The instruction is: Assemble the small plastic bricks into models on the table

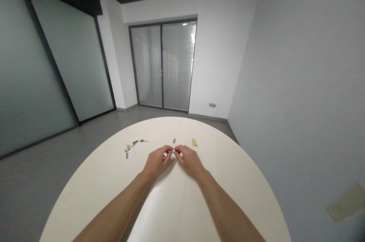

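Left hand (157,163) and right hand (189,161) meet at the fingertips, right out over a round white bench (225,185)! Both are pinched narrow on a tiny plastic piece (173,151) (hard to read from here, just a fleck of red and a dot of white showing between the fingers). Neither hand is spread; the knuckles arch up and the bare forearms angle in from the near edge of the bench.

Just ahead of those fingertips, a small grey part (173,140), a white part (184,141) and a ribbed tan part (194,142) lie in a loose row, none of them touched. Farther left sits a little heap of grey and white parts (129,153), with a tan strip (128,146) and a dark part (135,143) close by, well apart from both hands.

Beyond the bench, grey floor (42,173) runs back to a glass double door (163,65) with blinds behind it, frosted glass panels (68,63) line the left side, and a pale wall (285,82) closes in on the right.
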`<state>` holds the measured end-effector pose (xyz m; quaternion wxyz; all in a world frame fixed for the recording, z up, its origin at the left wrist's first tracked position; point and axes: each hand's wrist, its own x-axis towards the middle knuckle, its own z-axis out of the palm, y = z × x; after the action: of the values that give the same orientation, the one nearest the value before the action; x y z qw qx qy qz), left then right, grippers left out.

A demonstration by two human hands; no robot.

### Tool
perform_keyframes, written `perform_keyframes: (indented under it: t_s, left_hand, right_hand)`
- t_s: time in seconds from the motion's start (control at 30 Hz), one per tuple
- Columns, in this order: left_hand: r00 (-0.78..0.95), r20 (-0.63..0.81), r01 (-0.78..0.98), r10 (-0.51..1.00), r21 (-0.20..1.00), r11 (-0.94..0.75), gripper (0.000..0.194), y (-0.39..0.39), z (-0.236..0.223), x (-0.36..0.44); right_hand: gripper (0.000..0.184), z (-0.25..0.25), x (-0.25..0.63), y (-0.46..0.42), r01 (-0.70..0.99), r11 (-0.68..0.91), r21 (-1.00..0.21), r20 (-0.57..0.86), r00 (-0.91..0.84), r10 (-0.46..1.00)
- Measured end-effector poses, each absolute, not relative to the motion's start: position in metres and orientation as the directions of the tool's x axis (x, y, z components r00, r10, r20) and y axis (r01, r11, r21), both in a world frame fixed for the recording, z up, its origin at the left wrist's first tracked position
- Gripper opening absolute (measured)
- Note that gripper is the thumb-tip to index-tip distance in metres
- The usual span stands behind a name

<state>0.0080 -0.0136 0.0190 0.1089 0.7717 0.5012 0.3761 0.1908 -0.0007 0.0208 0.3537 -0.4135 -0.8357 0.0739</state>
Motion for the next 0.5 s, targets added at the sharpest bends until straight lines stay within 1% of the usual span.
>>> perform_keyframes:
  t_s: [0.37, 0.5]
  left_hand:
    - [0.205, 0.456, 0.691, 0.866, 0.559, -0.458, 0.027, -0.0144, 0.0205, 0.0072]
    - [0.207, 0.476, 0.681, 0.855, 0.557, -0.475, 0.024, -0.0146, 0.0205, 0.0073]
  right_hand:
    - [0.016, 0.0208, 0.1915, 0.0, 0.625, 0.655, -0.424, 0.529, -0.417, 0.74]
    - [0.017, 0.0208, 0.1913, -0.0003, 0.624, 0.655, -0.428, 0.528, -0.416, 0.741]
